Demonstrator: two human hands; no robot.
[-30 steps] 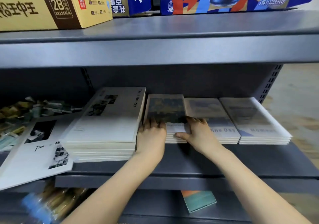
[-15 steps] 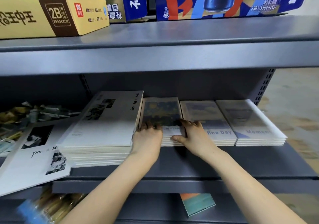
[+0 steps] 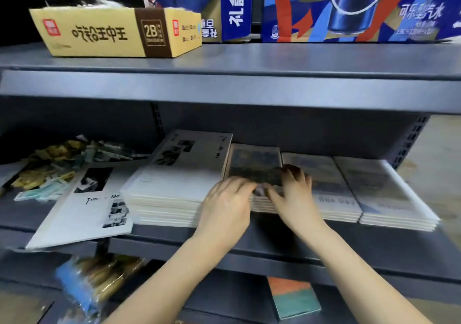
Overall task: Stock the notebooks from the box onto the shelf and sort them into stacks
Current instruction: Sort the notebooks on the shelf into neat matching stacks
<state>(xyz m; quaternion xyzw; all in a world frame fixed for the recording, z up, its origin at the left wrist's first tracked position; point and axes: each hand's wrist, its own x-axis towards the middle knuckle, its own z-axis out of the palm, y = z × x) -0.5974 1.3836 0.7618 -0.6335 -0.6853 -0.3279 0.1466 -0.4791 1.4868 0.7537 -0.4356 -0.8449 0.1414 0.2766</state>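
Dark notebook stack (image 3: 253, 160) | lengthwise front-to-back | left hand (image 3: 224, 199), right hand (image 3: 294, 194) atop

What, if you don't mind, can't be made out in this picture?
Head view:
- Dark-cover stack: front edge hidden by left hand and right hand.
- Both hands' grip: motion-blurred.
- Title on rightmost stack: blurred.
- Teal-orange notebook: top hidden by shelf lip.

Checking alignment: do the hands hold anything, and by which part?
Both the left hand and right hand are on the dark-covered notebook stack at its near end; blur hides whether they grip or press.
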